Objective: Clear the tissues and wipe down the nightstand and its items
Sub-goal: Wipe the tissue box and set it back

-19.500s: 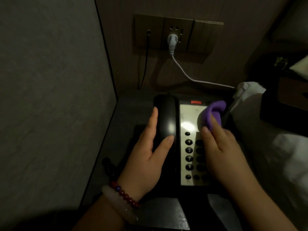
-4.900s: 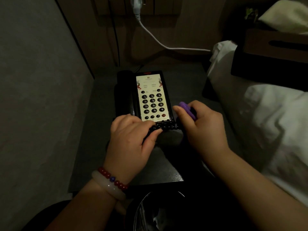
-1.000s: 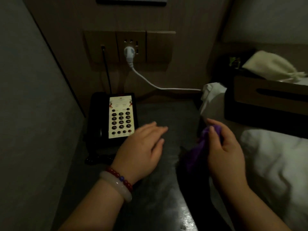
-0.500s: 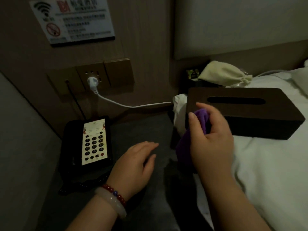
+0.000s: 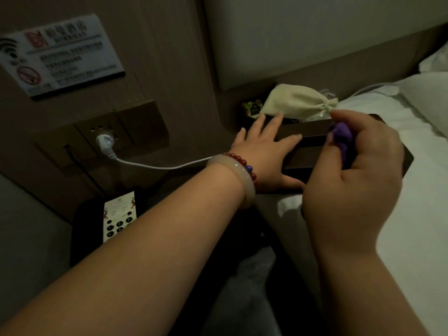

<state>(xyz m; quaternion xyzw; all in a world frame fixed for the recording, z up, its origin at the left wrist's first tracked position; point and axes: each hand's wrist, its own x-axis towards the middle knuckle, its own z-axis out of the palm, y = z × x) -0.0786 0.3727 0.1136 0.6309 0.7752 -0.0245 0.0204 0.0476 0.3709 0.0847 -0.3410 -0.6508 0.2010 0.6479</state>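
A: Left hand [image 5: 264, 151], status?

B: Fingers straight and spread, palm down, flat on the left end of the dark tissue box [image 5: 312, 155]. Thumb lies along the box's near face. Nothing gripped. Forearm crosses the view from 7 o'clock toward 1 o'clock. Two bracelets [image 5: 242, 175] at the wrist, one pale band and one of red beads.

A: Right hand [image 5: 351, 180]?

B: Fingers curled round a bunched purple cloth [image 5: 343, 139]. The cloth pokes out between thumb and forefinger and touches the box top. Back of the hand faces the camera; forearm enters from 5 o'clock.

A: Box location?

B: On the bed [image 5: 424, 190], on white sheet, just beside the edge of the surface [image 5: 242, 299], at 2 o'clock from the phone [image 5: 118, 214]. Both hands are on it, left at 9 o'clock of right, close together; cannot tell whether they touch.

A: Other items logged?

B: Phone near the wall at the surface's left, partly hidden by the left forearm. Cream pouch [image 5: 298, 101] at 12 o'clock behind the box. White cable [image 5: 157, 166] runs from the wall socket toward the left wrist.
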